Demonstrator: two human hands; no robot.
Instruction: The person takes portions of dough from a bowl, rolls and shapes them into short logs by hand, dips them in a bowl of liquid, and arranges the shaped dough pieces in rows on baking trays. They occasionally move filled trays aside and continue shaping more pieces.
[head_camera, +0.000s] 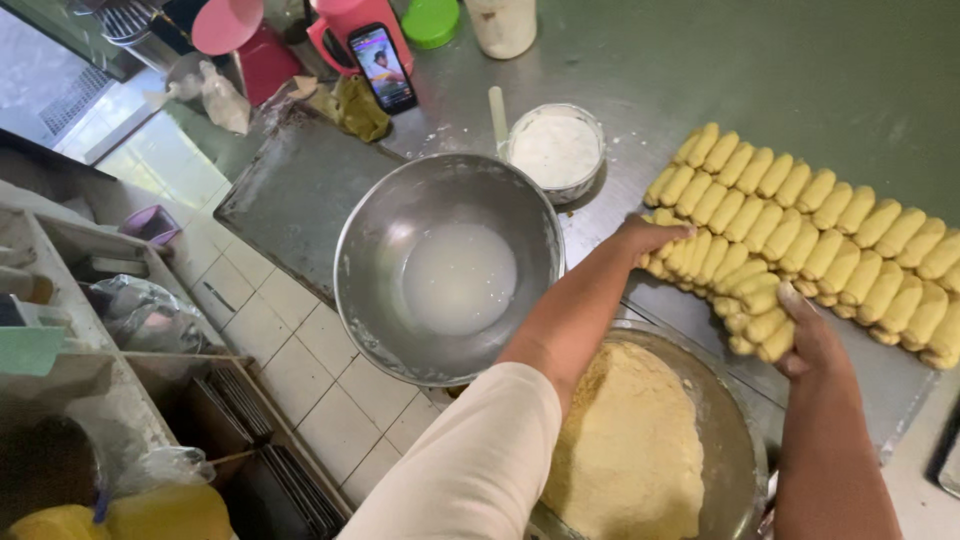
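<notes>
Left hand (650, 238) and right hand (808, 338) touch the yellow dough rolls (800, 235)

Pale yellow dough rolls (800, 235)

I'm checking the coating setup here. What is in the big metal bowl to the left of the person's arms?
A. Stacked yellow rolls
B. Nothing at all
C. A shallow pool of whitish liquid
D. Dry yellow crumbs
C: the big metal bowl holds a shallow pool of whitish liquid at its bottom; the yellow crumbs lie in another bowl nearer the person, and the yellow rolls sit in rows on the tray.
</notes>
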